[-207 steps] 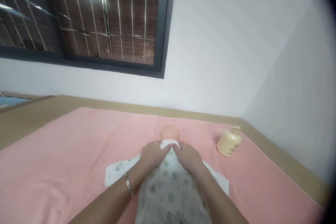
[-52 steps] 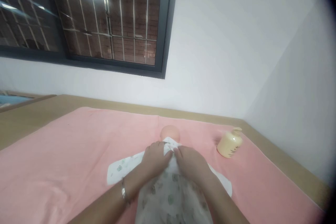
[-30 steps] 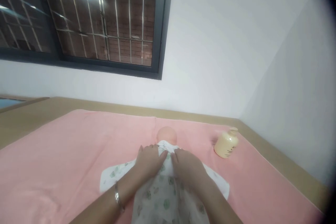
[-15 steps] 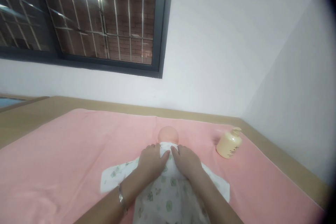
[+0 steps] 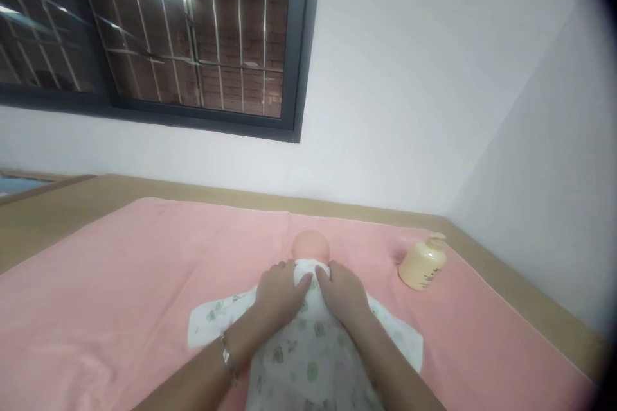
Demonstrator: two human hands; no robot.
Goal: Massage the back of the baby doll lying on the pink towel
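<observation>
A baby doll (image 5: 311, 246) lies on a pink cloth, its bald head pointing away from me and its face out of sight. It wears a white gown (image 5: 312, 350) printed with small green figures, the sleeves spread to both sides. My left hand (image 5: 282, 290) is wrapped over the doll's left-side shoulder in the view, thumb pressed on the upper garment. On the opposite shoulder, my right hand (image 5: 343, 292) grips in the same way, its thumb close to the other. The fingertips of both hands are partly hidden around the shoulders. A bracelet (image 5: 226, 356) circles my left wrist.
To the right of the doll, a pale yellow pump bottle (image 5: 422, 264) stands on the pink cloth (image 5: 159, 257). The cloth covers a tan padded surface (image 5: 116, 196) that meets a white wall (image 5: 385, 109). A dark-framed window (image 5: 295, 90) with bars is at upper left.
Both hands keep their hold on the doll's shoulders with hardly any movement. The whole view has shifted slightly.
</observation>
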